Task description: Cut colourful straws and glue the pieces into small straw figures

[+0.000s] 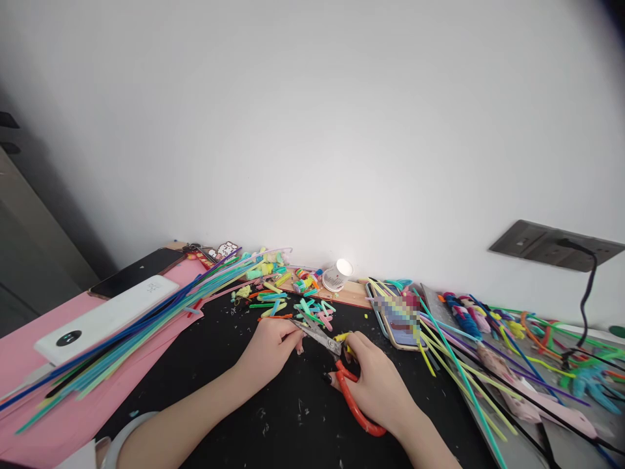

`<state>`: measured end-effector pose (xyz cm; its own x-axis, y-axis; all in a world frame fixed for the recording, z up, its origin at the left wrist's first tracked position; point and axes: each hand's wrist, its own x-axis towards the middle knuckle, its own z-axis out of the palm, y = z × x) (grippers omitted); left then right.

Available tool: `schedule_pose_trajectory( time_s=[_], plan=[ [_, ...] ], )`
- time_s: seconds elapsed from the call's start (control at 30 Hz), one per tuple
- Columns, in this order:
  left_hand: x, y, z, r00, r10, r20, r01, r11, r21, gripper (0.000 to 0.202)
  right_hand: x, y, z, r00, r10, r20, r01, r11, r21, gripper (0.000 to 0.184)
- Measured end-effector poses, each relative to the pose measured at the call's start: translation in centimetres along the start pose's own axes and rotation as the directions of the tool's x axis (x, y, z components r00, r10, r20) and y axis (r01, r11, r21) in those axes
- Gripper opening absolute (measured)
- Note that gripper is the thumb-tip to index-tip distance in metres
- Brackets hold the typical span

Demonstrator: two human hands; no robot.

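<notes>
My right hand (378,374) grips a pair of scissors (319,337) with red-orange handles, its blades pointing up and left. A short yellow pipe cleaner piece (346,339) shows by the fingers of that hand, beside the scissors' pivot. My left hand (268,348) is closed in a pinch close to the blade tips; whatever its fingers hold is too small or hidden to make out. Just beyond both hands, cut pipe cleaner pieces (273,301) in green, blue, yellow, orange and pink lie scattered on the black mat (234,423).
Long pipe cleaners (161,319) lie in a bundle at left, over a white power bank (110,312) and pink sheet (29,384). A paper cup (336,277) stands by the wall. At right are a phone (403,326), more pipe cleaners (469,378) and a wall socket (547,246) with a cable.
</notes>
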<state>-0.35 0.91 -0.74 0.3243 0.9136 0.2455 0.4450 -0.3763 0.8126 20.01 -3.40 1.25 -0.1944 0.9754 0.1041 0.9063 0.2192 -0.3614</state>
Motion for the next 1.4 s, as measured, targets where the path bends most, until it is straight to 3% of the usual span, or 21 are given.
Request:
schedule_pose_trajectory(
  time_s=[1.4],
  plan=[
    [0.2,-0.08,-0.16,0.999,0.03,0.021,-0.03,1.0,-0.001,0.032,0.16,-0.14,-0.18,0.999,0.016,0.041,-0.019,0.998,0.062,0.035]
  ],
)
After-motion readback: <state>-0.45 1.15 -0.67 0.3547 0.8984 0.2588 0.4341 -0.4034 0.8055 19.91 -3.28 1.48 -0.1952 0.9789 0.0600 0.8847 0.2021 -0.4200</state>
